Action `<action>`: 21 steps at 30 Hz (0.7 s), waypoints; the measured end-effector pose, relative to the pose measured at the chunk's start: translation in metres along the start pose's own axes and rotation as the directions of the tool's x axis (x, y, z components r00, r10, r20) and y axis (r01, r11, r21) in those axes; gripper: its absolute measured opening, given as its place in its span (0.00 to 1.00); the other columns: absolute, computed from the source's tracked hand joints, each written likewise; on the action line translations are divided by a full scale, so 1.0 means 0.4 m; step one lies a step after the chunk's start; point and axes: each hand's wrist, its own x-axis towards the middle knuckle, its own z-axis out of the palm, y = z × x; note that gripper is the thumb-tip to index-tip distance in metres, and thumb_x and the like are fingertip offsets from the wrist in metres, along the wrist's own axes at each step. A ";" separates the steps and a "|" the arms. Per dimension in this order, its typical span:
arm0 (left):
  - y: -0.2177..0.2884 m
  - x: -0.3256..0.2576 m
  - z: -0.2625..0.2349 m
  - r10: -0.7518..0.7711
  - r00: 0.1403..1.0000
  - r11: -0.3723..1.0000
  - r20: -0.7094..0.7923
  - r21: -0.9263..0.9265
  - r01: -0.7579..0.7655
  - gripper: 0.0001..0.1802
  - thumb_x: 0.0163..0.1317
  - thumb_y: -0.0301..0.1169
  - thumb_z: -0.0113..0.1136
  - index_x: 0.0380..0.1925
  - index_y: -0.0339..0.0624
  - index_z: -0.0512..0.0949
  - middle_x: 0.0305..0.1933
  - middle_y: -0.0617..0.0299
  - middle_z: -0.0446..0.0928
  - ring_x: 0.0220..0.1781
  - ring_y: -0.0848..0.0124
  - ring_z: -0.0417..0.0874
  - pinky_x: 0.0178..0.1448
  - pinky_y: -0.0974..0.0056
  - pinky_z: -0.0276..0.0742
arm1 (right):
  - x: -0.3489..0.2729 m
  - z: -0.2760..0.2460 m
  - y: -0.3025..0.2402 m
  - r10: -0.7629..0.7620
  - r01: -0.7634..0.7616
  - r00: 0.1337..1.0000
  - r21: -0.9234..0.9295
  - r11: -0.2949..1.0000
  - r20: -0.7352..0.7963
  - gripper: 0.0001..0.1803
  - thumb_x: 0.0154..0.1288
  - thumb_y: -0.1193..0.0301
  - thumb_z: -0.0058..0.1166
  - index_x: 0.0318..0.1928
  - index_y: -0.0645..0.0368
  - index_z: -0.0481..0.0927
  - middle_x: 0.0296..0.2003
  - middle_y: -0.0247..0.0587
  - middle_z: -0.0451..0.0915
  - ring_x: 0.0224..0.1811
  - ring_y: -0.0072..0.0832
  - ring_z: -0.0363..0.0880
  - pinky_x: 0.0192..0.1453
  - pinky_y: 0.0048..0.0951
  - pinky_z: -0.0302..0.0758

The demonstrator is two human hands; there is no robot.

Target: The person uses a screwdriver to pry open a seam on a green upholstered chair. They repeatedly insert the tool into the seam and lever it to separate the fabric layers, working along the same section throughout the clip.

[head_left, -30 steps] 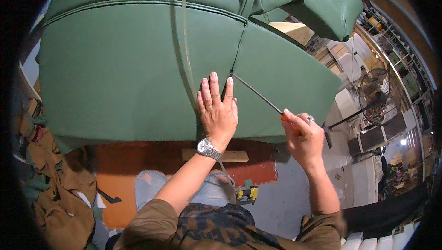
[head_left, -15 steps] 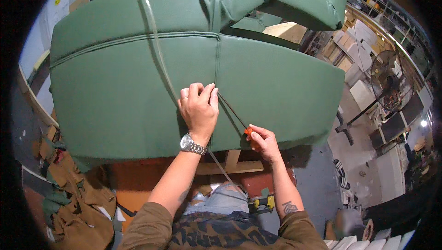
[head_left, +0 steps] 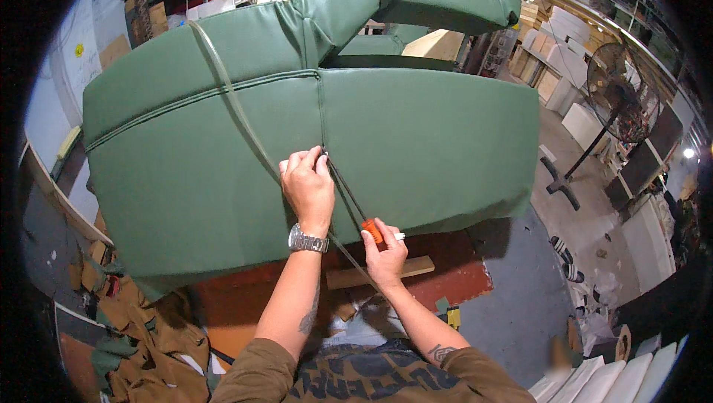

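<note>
Before me stands a large piece of furniture covered in green leather-like upholstery [head_left: 438, 143], with a vertical seam [head_left: 321, 109] down its face. My right hand [head_left: 388, 260] grips a screwdriver by its orange handle [head_left: 372, 231]. Its thin dark shaft slants up and left to the seam. My left hand [head_left: 308, 191], wearing a metal watch, is closed in a pinch at the shaft's tip, against the seam. What its fingertips hold is too small to make out. A clear flexible tube [head_left: 238, 106] hangs over the upholstery, passing behind my left hand and wrist.
A wooden strip [head_left: 382, 273] lies below the upholstery's lower edge. Brown cloth [head_left: 160, 347] is heaped at the lower left. To the right are a standing fan [head_left: 616, 95] and a pair of striped slippers [head_left: 567, 258] on the floor. Shelves with supplies line the back.
The whole view has shifted, so the upholstery sits farther left and lower. My right fingers have changed their hold, showing more of the orange handle. The left pinch stays by the seam.
</note>
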 end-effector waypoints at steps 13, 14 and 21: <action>-0.003 0.012 -0.022 0.025 0.995 0.999 0.095 -0.047 -0.020 0.15 0.67 0.29 0.75 0.53 0.40 0.91 0.42 0.56 0.87 0.48 0.55 0.83 0.57 0.51 0.81 | 0.186 -0.116 0.040 0.204 -0.254 0.911 0.097 0.962 0.358 0.13 0.82 0.65 0.63 0.52 0.62 0.89 0.36 0.35 0.90 0.35 0.25 0.85 0.44 0.33 0.83; -0.002 0.013 -0.023 0.014 0.995 0.999 0.098 -0.049 -0.009 0.15 0.67 0.29 0.75 0.53 0.40 0.91 0.42 0.56 0.87 0.48 0.55 0.83 0.57 0.51 0.81 | 0.201 -0.132 0.041 0.320 -0.509 0.784 0.255 0.822 0.532 0.13 0.82 0.62 0.64 0.51 0.60 0.90 0.34 0.31 0.87 0.36 0.17 0.82 0.42 0.27 0.81; 0.004 0.022 -0.016 0.001 0.995 0.998 0.097 -0.068 0.005 0.13 0.68 0.31 0.74 0.52 0.42 0.91 0.41 0.57 0.86 0.48 0.56 0.83 0.57 0.52 0.80 | 0.207 -0.153 0.046 0.299 -0.552 0.672 0.190 0.812 0.677 0.20 0.83 0.54 0.64 0.55 0.60 0.86 0.33 0.32 0.85 0.26 0.17 0.80 0.25 0.22 0.75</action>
